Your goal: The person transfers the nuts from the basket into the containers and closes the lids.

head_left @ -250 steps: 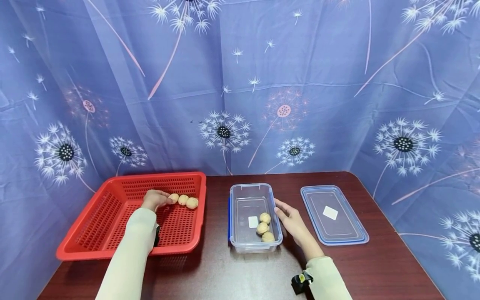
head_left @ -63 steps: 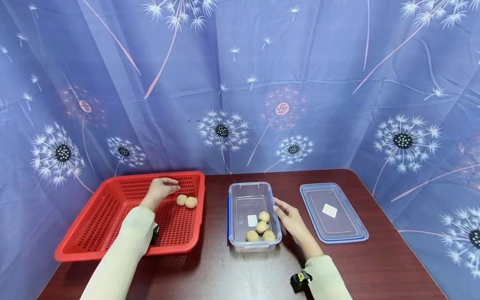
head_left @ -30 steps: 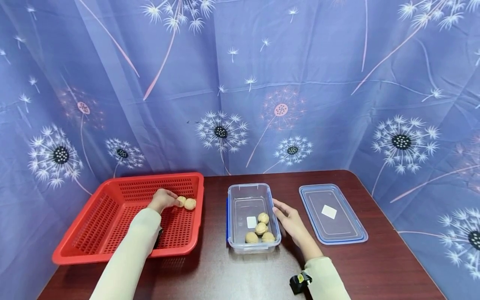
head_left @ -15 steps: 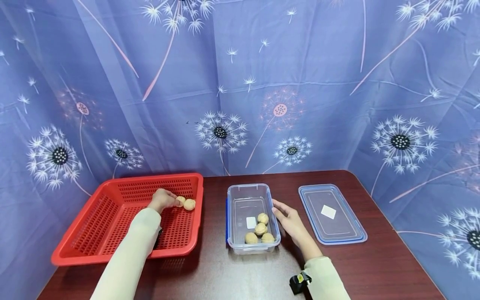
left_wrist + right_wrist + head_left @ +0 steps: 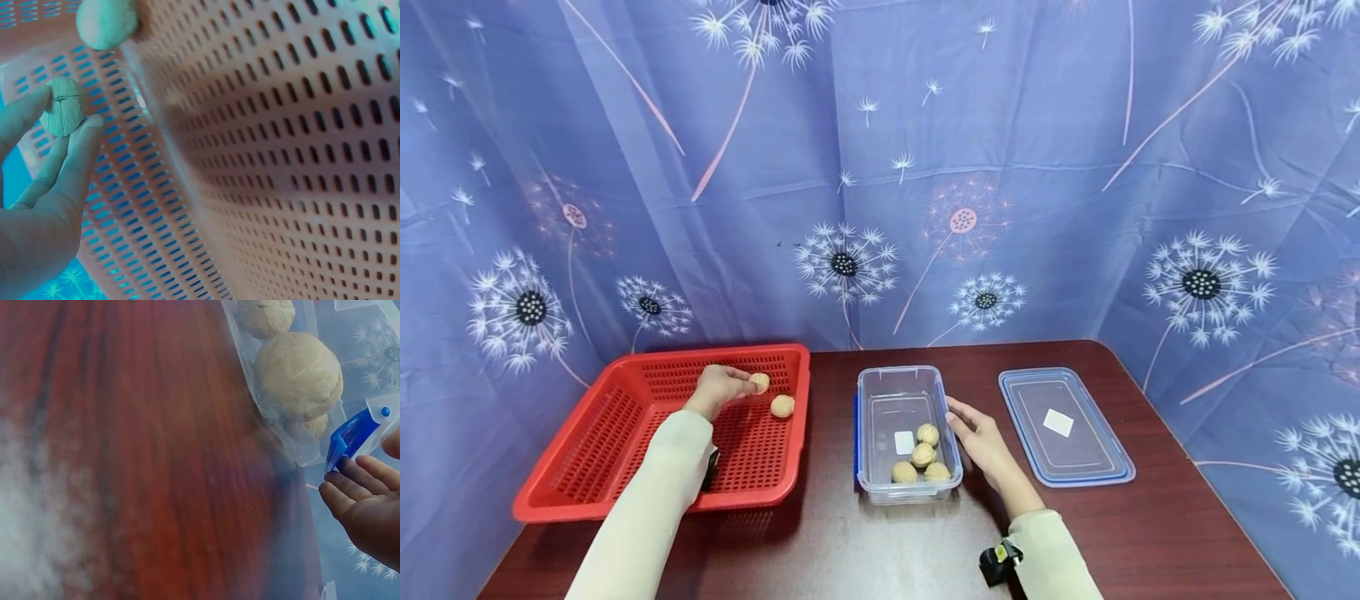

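Between the red basket (image 5: 625, 450) and the clear box (image 5: 880, 487) runs a bare strip of worktop (image 5: 831, 467), wide enough for a hand. The box stands open-topped; the right hand (image 5: 981, 442) lies along its right wall, with the lid (image 5: 1101, 467) just beyond. The near worktop edge lies bare.

A red perforated basket (image 5: 625, 433), tan walnuts (image 5: 782, 406), and a blue-rimmed clear container (image 5: 895, 392) on dark reddish-brown table (image 5: 1150, 533).
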Motion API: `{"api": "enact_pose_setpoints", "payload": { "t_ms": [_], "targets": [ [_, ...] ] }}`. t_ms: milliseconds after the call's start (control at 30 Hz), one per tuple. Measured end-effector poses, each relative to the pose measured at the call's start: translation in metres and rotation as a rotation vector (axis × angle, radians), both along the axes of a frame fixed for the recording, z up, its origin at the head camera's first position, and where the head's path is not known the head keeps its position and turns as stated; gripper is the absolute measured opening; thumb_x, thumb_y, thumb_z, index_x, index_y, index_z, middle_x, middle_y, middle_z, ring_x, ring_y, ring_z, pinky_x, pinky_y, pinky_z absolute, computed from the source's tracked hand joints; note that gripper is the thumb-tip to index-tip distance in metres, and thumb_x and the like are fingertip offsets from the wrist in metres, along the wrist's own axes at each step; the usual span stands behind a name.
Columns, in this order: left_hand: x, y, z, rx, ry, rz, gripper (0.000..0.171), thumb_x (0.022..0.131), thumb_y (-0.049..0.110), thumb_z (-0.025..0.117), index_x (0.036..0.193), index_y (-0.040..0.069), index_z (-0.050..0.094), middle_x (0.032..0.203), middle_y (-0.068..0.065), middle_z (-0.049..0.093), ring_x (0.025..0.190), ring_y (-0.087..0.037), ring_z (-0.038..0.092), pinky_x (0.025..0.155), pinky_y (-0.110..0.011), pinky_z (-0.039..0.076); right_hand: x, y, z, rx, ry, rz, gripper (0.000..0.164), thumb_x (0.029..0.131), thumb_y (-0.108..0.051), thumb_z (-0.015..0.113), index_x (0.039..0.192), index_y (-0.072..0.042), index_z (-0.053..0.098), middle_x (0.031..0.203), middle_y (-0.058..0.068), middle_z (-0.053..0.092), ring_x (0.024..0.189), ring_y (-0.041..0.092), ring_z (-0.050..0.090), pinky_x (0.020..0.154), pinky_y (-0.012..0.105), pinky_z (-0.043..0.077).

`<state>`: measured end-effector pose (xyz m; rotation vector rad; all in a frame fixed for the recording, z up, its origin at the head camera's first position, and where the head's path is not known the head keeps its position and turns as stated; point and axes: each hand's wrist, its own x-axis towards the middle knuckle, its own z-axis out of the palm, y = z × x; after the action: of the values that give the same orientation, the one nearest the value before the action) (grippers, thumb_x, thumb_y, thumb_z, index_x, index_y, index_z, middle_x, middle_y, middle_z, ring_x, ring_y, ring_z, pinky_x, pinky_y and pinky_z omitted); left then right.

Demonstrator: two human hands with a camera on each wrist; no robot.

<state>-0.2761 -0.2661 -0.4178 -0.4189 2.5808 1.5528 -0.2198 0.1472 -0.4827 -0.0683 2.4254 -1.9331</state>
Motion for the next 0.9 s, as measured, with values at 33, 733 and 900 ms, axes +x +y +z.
{"api": "enact_pose_setpoints", "payload": {
  "t_ms": [33,733,900],
  "targets": [
    [0.000,0.001,0.002,0.006,0.005,0.003,0.040,0.084,0.002,0.071,0.117,-0.015,0.059,0.103,-0.022,0.066,0.072,-0.011,0.063,0.088,-0.040,0.053,0.000,0.000,0.000,0.001,0.002,-0.002,0.041,0.100,-0.016,0.052,0.138,-0.003,0.051,0.135,0.018,0.054,0.117,0.026,0.054,0.098,0.037,0.042],
    [0.019,0.035,0.044,0.098,0.146,0.030,0.045,0.087,0.020,0.071,0.125,-0.002,0.061,0.127,-0.019,0.060,0.114,-0.027,0.056,0.098,-0.039,0.045,0.000,-0.002,-0.001,-0.008,-0.001,-0.003,0.040,0.100,-0.016,0.052,0.138,-0.003,0.051,0.136,0.018,0.054,0.120,0.026,0.051,0.103,0.042,0.039],
    [0.022,0.047,0.047,0.133,0.194,0.025,0.043,0.086,0.017,0.073,0.124,-0.002,0.062,0.112,-0.012,0.069,0.107,-0.022,0.060,0.096,-0.037,0.047,-0.001,-0.001,-0.003,0.004,0.006,-0.016,0.040,0.100,-0.016,0.053,0.137,-0.004,0.052,0.135,0.017,0.055,0.118,0.025,0.053,0.102,0.041,0.041]
  ]
}}
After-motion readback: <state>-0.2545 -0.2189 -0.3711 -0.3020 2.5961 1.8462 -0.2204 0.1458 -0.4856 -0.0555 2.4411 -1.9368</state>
